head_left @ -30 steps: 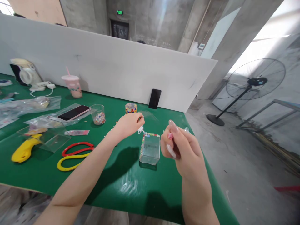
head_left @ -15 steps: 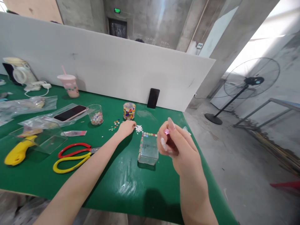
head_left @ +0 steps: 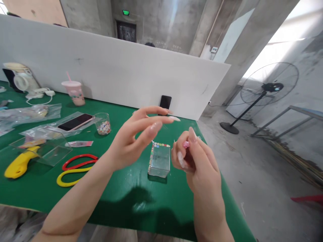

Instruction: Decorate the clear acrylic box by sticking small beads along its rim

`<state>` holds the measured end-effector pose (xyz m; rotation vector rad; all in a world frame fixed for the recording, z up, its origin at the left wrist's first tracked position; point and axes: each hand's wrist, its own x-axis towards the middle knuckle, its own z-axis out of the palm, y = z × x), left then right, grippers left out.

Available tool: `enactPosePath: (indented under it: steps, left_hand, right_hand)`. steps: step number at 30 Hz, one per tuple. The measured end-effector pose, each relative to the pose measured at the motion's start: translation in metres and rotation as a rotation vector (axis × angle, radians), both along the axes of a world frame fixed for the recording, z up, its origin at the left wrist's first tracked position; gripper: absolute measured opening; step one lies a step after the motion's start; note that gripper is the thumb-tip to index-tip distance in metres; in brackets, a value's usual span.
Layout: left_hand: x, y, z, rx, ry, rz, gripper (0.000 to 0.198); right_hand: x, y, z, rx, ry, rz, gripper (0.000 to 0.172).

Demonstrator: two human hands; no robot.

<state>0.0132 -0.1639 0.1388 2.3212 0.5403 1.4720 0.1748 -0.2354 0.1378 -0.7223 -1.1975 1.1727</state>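
My right hand [head_left: 193,161] is closed in a pinch on a small pink tile [head_left: 186,145], held just right of a clear box [head_left: 158,160]. The box stands on the green table [head_left: 126,201] and has small coloured tiles along its top rim. My left hand [head_left: 136,137] hovers in the air left of and above the box, with its fingers stretched out and apart towards my right hand. I see nothing between its fingers. It hides the mosaic jar and the pile of white bits behind it.
Red and yellow scissors [head_left: 75,166], a yellow cutter [head_left: 17,164] and a clear lid [head_left: 47,151] lie at the left. Behind them are a phone [head_left: 74,121], a glass of tiles [head_left: 103,123] and a pink cup [head_left: 75,93]. A black phone [head_left: 165,102] leans on the white partition. A floor fan [head_left: 267,90] stands beyond the table's right edge.
My left hand has lifted off the table from the pile of white bits and come back towards my right hand, fingers now spread. My right hand has kept its pinch on the pink tile.
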Motion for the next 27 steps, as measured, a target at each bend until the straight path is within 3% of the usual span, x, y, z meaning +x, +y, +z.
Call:
enactPosePath:
  steps: [2, 4, 7, 19, 27]
  left_hand:
    - [-0.003, -0.019, 0.006, 0.176, -0.009, -0.023, 0.030]
    - [-0.003, -0.029, 0.007, 0.316, 0.048, 0.043, 0.028]
    - [-0.001, -0.034, 0.008, 0.408, 0.113, 0.109, 0.033]
    - [0.003, -0.033, 0.004, 0.339, 0.122, 0.041, 0.033]
    - [0.000, -0.034, 0.006, 0.394, 0.130, 0.106, 0.028]
  right_hand:
    - [-0.002, -0.003, 0.000, -0.013, 0.005, -0.017, 0.045]
    - [-0.004, -0.006, 0.000, -0.020, 0.010, -0.030, 0.047]
    - [-0.006, -0.010, 0.000, -0.003, 0.003, -0.053, 0.049]
    - [-0.007, -0.009, -0.004, 0.136, -0.072, -0.241, 0.046]
    - [-0.005, -0.013, -0.004, 0.244, -0.274, -0.447, 0.042]
